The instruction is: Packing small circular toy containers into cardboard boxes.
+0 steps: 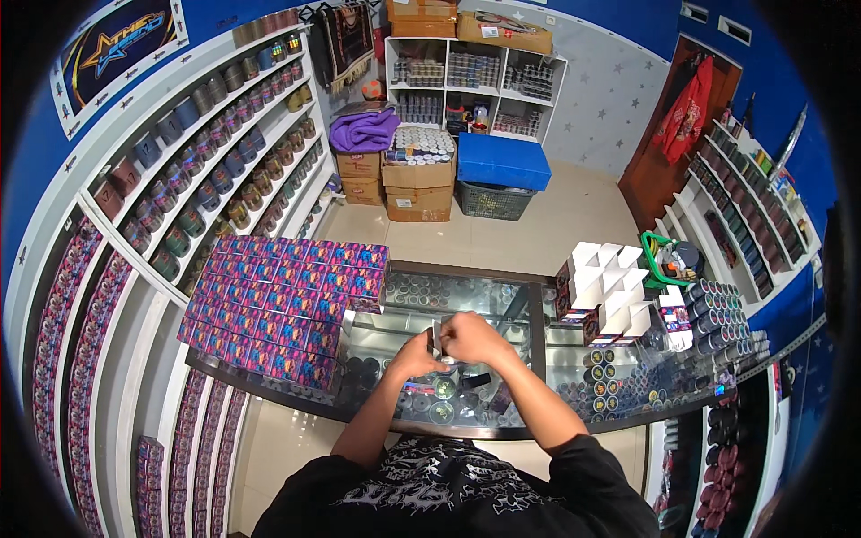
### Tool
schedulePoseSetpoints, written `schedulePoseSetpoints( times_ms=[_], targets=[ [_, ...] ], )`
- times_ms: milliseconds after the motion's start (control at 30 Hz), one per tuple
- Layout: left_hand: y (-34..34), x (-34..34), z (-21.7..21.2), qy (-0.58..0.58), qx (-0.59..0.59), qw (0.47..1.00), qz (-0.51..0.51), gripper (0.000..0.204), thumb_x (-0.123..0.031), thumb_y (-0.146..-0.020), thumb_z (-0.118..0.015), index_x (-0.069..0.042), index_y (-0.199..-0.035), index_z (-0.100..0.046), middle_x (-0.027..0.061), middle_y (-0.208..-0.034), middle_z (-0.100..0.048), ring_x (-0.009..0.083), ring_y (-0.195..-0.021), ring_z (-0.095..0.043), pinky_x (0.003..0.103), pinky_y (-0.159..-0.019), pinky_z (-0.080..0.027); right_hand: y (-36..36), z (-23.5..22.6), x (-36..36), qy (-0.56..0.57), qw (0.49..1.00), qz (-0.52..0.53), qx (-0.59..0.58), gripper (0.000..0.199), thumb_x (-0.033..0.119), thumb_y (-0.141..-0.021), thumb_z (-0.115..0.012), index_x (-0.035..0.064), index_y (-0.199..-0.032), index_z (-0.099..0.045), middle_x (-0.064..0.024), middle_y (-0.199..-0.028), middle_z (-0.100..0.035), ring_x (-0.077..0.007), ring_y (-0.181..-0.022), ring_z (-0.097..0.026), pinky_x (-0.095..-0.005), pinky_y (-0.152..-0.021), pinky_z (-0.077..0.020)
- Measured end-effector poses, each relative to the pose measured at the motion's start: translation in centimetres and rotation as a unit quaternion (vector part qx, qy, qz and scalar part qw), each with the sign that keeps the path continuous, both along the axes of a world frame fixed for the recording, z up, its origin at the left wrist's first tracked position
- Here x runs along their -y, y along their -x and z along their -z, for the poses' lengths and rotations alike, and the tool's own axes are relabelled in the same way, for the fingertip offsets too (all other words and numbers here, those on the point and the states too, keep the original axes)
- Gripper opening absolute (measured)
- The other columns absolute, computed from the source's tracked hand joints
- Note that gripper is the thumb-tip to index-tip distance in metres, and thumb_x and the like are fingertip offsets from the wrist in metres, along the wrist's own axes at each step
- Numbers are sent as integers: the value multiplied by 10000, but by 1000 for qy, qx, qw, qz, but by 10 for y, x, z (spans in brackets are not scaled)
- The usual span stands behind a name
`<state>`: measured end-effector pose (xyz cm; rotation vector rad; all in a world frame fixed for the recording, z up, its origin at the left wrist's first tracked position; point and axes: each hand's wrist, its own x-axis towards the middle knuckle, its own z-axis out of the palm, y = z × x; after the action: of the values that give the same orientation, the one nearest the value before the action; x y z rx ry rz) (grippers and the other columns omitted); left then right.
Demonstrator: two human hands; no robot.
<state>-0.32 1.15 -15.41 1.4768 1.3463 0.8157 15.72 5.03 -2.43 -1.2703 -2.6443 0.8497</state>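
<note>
Over the middle of the glass counter my left hand (416, 358) is closed around a small box (437, 338), of which only a narrow pale and dark strip shows. My right hand (473, 340) presses against it from the other side with curled fingers. What those fingers pinch is hidden. Beneath my hands, a black oblong item (476, 381) lies on the glass, close to a round green-topped container (444, 387). To the left, a large block of purple and blue patterned boxes (278, 305) is stacked in rows. Several boxes with raised white flaps (603, 285) stand at the right.
The glass display counter (520, 421) has a dark frame and round tins inside. On its right end are stacked round containers (717, 316) and a green basket (659, 260). Shelves of jars (224, 134) line the left wall; cartons (418, 193) and a blue-lidded crate (502, 161) stand beyond.
</note>
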Motion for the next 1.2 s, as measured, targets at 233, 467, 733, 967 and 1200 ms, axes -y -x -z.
schedulePoseSetpoints(
  times_ms=[233, 467, 733, 967, 1200],
  targets=[
    [31, 29, 13, -53, -111, 992, 25, 595, -218, -611, -843, -43, -1138, -632, 131, -1023, -644, 248, -847, -646, 361, -759, -528, -86, 49, -2, 153, 977, 33, -142, 181, 99, -691, -730, 45, -864, -735, -118, -795, -716, -234, -702, -667, -333, -699, -534],
    [28, 73, -12, -101, -308, 944, 54, 294, -195, -668, -773, -118, -949, -737, 64, -1027, -643, 252, -1062, -559, 409, -955, -372, -97, 116, 36, 7, 995, 93, -15, 354, 111, -631, -773, 67, -979, -724, -171, -947, -661, -319, -948, -635, -392, -839, -512],
    [28, 85, 3, -133, -305, 942, 40, 138, -159, -702, -740, -126, -835, -751, 34, -961, -643, 253, -990, -567, 410, -915, -362, -107, 110, 34, 53, 990, 100, -81, 195, 20, -665, -664, 35, -859, -680, -132, -852, -670, -275, -859, -624, -353, -776, -514],
    [15, 83, -5, -155, -252, 955, -23, 326, -138, -697, -750, -99, -1018, -709, 74, -1001, -639, 266, -1027, -577, 412, -925, -411, -105, 27, 16, 47, 936, 153, -312, 147, -36, -753, -628, 7, -870, -705, -48, -738, -629, -107, -635, -556, -261, -584, -470],
    [4, 37, -3, -70, -20, 990, -120, 780, -103, -616, -841, -40, -1319, -510, 137, -1189, -597, 243, -1081, -576, 373, -892, -492, -37, -1, 2, -76, 969, 46, -230, 217, -33, -733, -625, 26, -918, -722, -149, -840, -662, -303, -773, -660, -370, -703, -534]
  ],
)
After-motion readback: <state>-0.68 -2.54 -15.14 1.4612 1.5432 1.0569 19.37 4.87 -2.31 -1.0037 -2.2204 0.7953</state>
